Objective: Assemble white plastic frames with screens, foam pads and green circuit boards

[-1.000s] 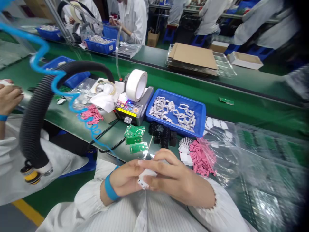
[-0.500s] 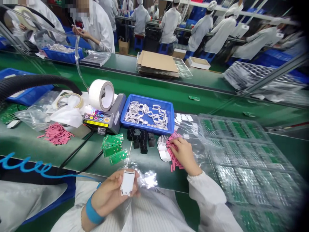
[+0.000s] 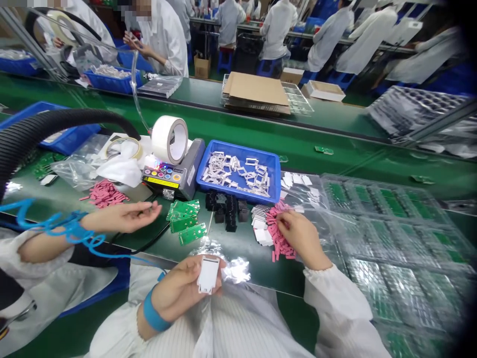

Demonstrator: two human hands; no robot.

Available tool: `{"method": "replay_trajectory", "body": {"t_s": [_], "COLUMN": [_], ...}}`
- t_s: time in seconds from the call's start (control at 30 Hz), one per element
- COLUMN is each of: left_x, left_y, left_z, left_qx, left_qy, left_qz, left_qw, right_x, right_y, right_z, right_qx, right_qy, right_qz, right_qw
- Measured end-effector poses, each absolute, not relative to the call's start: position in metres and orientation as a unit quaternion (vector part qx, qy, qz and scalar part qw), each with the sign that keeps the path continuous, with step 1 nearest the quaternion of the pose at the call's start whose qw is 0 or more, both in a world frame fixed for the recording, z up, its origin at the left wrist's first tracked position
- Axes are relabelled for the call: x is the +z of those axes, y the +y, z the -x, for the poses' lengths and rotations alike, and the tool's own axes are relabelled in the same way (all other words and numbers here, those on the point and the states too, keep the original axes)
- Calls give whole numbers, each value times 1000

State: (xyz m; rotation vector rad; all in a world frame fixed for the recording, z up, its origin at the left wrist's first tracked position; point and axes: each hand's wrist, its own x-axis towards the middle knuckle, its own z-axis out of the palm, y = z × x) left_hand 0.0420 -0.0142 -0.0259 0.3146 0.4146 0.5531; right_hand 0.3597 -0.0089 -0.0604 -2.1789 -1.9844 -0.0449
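Observation:
Low in the head view, my left hand (image 3: 178, 291) is closed around a small white plastic frame (image 3: 208, 275) with a white panel in it. My right hand (image 3: 301, 236) reaches down to a heap of pink strips (image 3: 280, 234), its thumb and fingertips pinched together at the heap; whether a strip is between them is hidden. Beside that heap lie white rectangular pieces (image 3: 262, 226) in an overlapping row. Black parts (image 3: 230, 211) stand left of these, and green circuit boards (image 3: 188, 223) lie farther left.
A blue bin (image 3: 238, 191) of white frames stands behind the parts. Clear trays (image 3: 391, 248) with circuit boards cover the right. A tape dispenser (image 3: 175, 174) carries a white tape roll (image 3: 169, 139). At left, a co-worker's hand (image 3: 128, 216) reaches over the bench, near a blue coiled cord (image 3: 97, 243).
A co-worker's hand has come in from the left near the other pink heap. The whole view has shifted, with the scene moving right. My hands keep nearly the same poses.

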Motion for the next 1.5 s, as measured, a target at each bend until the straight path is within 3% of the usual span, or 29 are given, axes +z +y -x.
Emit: {"method": "replay_trajectory", "body": {"t_s": [0.37,0.73,0.93,1.13,1.5], "left_x": [-30,-25,-25,-21,-21], "left_y": [-15,-10,-8,-7,-9], "left_z": [-36,-35,-31,-31,-27], "left_qx": [276,292,308,319,336], "left_qy": [191,209,214,232,258], "left_qz": [-146,-192,-200,-201,-204], "left_qw": [931,913,905,897,883], "right_x": [-63,-24,-11,30,47], "right_y": [3,-1,13,-4,-1], "right_z": [-351,-330,-311,-252,-202], "right_qx": [-49,-100,-97,30,-17], "right_qy": [-707,-703,-686,-803,-857], "right_qz": [703,683,706,503,431], "right_qw": [52,168,149,317,282]}}
